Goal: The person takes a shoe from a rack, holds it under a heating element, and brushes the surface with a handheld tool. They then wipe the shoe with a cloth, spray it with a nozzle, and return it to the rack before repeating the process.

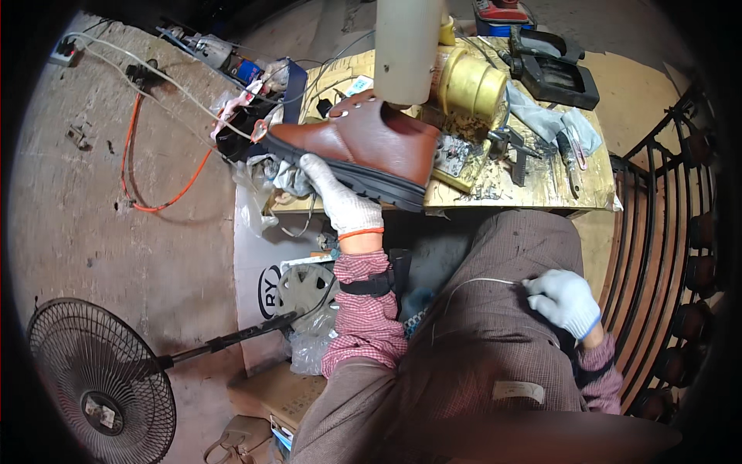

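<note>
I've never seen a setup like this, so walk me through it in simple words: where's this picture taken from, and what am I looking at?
There is no robot here. A camera worn on a person's head looks down, so you see their own lap and arms; its wide fisheye lens bends straight edges. Left in the picture is the person's left.

Both hands wear pale gloves. The left hand holds a brown leather shoe by its dark sole. The right hand, above the lap, seems to pinch a thin pale strand.

Ahead is a stained yellowish table, with a yellow ringed fitting, a black frame-like object and small tools. At lower left is a fan.
</note>
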`<state>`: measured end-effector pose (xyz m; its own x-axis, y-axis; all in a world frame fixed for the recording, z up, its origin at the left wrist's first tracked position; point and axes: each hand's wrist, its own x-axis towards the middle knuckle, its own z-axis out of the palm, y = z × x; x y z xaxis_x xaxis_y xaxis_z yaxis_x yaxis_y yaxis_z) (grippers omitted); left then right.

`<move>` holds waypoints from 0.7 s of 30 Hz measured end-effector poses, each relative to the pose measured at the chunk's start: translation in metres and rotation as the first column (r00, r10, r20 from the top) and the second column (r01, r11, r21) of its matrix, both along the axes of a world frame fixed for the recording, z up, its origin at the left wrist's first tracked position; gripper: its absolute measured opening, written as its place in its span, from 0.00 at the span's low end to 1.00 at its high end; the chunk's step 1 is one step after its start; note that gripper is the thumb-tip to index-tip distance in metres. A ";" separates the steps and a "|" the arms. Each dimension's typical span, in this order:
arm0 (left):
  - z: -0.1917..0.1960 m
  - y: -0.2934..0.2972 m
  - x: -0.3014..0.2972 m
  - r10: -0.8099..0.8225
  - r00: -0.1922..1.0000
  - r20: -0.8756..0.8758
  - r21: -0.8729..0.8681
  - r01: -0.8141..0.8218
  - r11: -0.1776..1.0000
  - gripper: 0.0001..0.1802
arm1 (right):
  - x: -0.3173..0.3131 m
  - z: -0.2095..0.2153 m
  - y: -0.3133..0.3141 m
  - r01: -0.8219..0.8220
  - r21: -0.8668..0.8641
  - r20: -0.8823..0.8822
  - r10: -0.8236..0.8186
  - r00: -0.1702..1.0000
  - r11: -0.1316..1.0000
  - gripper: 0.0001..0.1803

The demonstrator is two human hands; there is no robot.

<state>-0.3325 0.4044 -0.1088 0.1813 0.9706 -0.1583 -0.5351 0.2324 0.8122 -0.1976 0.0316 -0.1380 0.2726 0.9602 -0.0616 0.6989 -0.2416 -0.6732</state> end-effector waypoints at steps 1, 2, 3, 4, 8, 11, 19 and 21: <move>0.003 -0.003 -0.002 -0.047 0.998 0.035 -0.050 0.049 0.998 0.50 | -0.002 0.003 -0.013 0.143 0.046 -0.061 -0.141 0.988 0.989 0.11; -0.001 0.001 -0.004 -0.087 0.992 0.093 -0.024 0.090 0.996 0.50 | -0.006 0.001 -0.027 0.267 0.073 -0.082 -0.261 0.962 0.961 0.10; -0.004 0.006 -0.006 -0.126 0.981 0.149 0.005 0.126 0.992 0.50 | -0.010 -0.002 -0.040 0.383 0.098 -0.108 -0.373 0.922 0.919 0.09; -0.005 0.004 0.001 -0.127 0.976 0.176 -0.077 0.142 0.987 0.50 | -0.012 0.001 -0.054 0.400 0.096 -0.096 -0.392 0.915 0.911 0.09; -0.021 0.014 0.003 -0.058 0.966 0.250 -0.252 0.123 0.960 0.52 | -0.015 -0.005 -0.076 0.549 -0.006 -0.110 -0.546 0.830 0.836 0.09; -0.035 0.022 0.002 -0.045 0.936 0.349 -0.328 0.167 0.930 0.53 | -0.006 -0.004 -0.066 0.513 -0.026 -0.066 -0.514 0.855 0.858 0.10; -0.025 -0.060 -0.017 -0.349 0.927 0.137 -0.079 0.361 0.929 0.52 | 0.016 0.030 0.042 0.362 0.268 -0.182 -0.323 0.929 0.893 0.38; -0.023 -0.084 -0.028 -0.498 0.858 0.124 -0.174 0.513 0.841 0.55 | 0.009 0.041 0.067 0.365 0.043 -0.679 -0.241 0.693 0.930 0.39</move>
